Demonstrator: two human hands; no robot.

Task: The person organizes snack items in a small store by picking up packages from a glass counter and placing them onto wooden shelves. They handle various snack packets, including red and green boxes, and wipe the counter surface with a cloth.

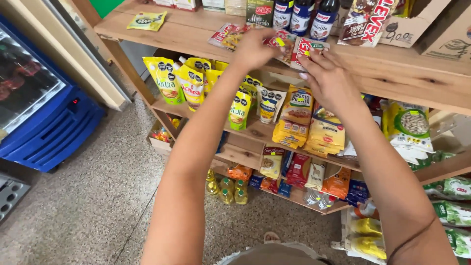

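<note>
Both my hands reach up to the top wooden shelf (pixel 167 37). My left hand (pixel 252 49) is closed on a small red and white flat packet (pixel 284 45) lying on the shelf. My right hand (pixel 327 81) rests its fingertips on the neighbouring red and white packet (pixel 306 49), fingers spread. Another similar packet (pixel 226 35) lies just left of my left hand.
Dark bottles (pixel 300 14) and a red snack bag (pixel 365 22) stand behind the packets. Yellow sauce pouches (pixel 182 83) and yellow packet stacks (pixel 325 135) fill the shelf below. Small oil bottles (pixel 226 190) stand low down. A blue freezer (pixel 46 118) sits at left.
</note>
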